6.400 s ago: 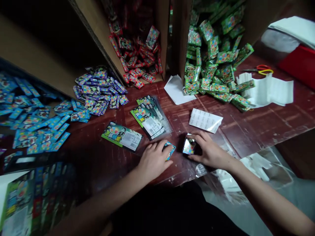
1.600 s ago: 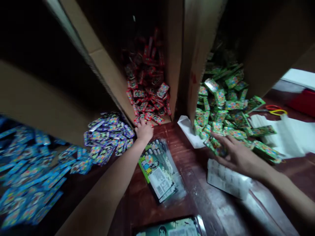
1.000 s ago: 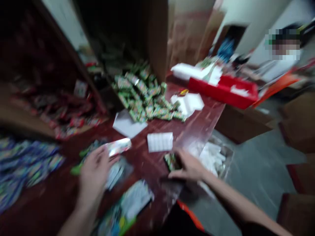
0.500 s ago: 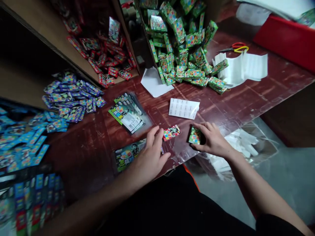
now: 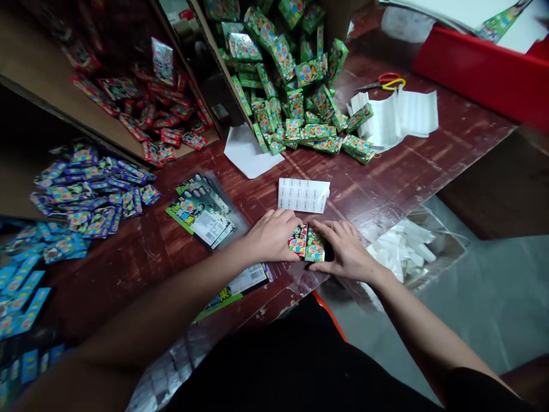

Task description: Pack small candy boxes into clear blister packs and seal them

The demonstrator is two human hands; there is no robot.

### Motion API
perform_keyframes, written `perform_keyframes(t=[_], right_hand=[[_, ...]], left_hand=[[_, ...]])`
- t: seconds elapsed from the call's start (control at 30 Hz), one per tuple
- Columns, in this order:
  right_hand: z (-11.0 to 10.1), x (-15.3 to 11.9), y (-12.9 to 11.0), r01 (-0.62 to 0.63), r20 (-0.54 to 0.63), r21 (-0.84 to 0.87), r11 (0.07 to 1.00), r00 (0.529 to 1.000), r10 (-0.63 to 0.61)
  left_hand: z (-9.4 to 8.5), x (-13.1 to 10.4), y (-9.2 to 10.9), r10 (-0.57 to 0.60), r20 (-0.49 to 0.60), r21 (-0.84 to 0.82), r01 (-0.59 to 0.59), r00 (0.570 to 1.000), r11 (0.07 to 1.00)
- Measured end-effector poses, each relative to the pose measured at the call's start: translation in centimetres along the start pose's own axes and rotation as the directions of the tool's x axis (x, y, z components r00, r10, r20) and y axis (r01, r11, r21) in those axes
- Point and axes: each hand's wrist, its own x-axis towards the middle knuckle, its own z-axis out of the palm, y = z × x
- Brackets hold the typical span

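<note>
On the dark red table, a small red packet [image 5: 297,240] and a green packet [image 5: 315,246] lie side by side, touching or nearly so. My left hand [image 5: 274,234] grips the red packet from the left, thumb below it and fingers above. My right hand [image 5: 345,249] grips the green one from the right between thumb and fingers. Just above the hands is a white sticker sheet [image 5: 303,195]. Printed flat bags [image 5: 203,212] lie fanned out to the left, and another printed bag [image 5: 249,279] is partly hidden under my left forearm.
Green packets [image 5: 295,103] spill from a carton at the back. Red packets [image 5: 163,120] fill another carton; purple packets [image 5: 94,189] and blue packets [image 5: 21,286] are piled left. Scissors [image 5: 388,82], label strips [image 5: 403,117] and a red box [image 5: 467,74] stand back right. A bag of white scraps [image 5: 403,252] is below the edge.
The red packet has turned upright and my left hand has closed on it. My right hand has moved left with the green packet, bringing the two together. The whole view has shifted.
</note>
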Motion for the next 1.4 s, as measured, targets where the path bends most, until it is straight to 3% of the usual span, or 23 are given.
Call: perform_keyframes(t=[0.1, 0.23, 0.4, 0.5, 0.57, 0.73, 0.87, 1.0, 1.27, 1.4], right_hand=[[0.4, 1.4, -0.1, 0.046, 0.018, 0.027, 0.999, 0.999, -0.047], [0.4, 2.3, 0.3, 0.122, 0.041, 0.091, 0.988, 0.991, -0.126], [0.4, 1.9, 0.2, 0.156, -0.014, 0.169, 0.973, 0.988, -0.156], [1.2, 2.5, -1.3, 0.167, -0.084, 0.143, 0.976, 0.984, -0.156], [1.9, 3.1, -2.5, 0.175, -0.084, 0.121, 0.977, 0.983, -0.166], [1.6, 3.7, -3.2, 0.193, 0.042, 0.142, 0.971, 0.979, -0.2], [0.2, 3.6, -2.5, 0.19, 0.086, 0.246, 0.95, 0.972, -0.217], [0.2, 4.3, -2.8, 0.244, 0.211, 0.322, 0.915, 0.923, -0.321], [1.4, 6.4, -2.8, 0.318, 0.198, 0.337, 0.886, 0.896, -0.397], [1.9, 7.2, -3.2, 0.339, 0.179, 0.319, 0.885, 0.896, -0.407]], left_hand=[[1.1, -0.5, 0.9, -0.052, -0.066, -0.041, 0.049, 0.996, 0.998], [1.4, -2.3, 1.2, -0.138, -0.063, -0.1, 0.132, 0.988, 0.986], [0.7, -9.5, 0.8, -0.302, -0.087, -0.11, 0.292, 0.949, 0.95], [1.8, -13.7, 0.9, -0.385, -0.034, -0.102, 0.38, 0.922, 0.919], [3.0, -15.0, 1.0, -0.419, -0.031, -0.135, 0.412, 0.907, 0.901], [4.7, -15.5, 0.3, -0.432, -0.116, -0.23, 0.399, 0.894, 0.888], [4.3, -15.3, -0.4, -0.365, -0.112, -0.284, 0.323, 0.924, 0.903], [3.9, -14.9, -0.3, -0.321, -0.125, -0.337, 0.264, 0.939, 0.904], [4.2, -14.8, -0.9, -0.263, -0.166, -0.348, 0.193, 0.95, 0.917], [4.7, -14.4, -0.7, -0.346, -0.191, -0.365, 0.26, 0.919, 0.894]])
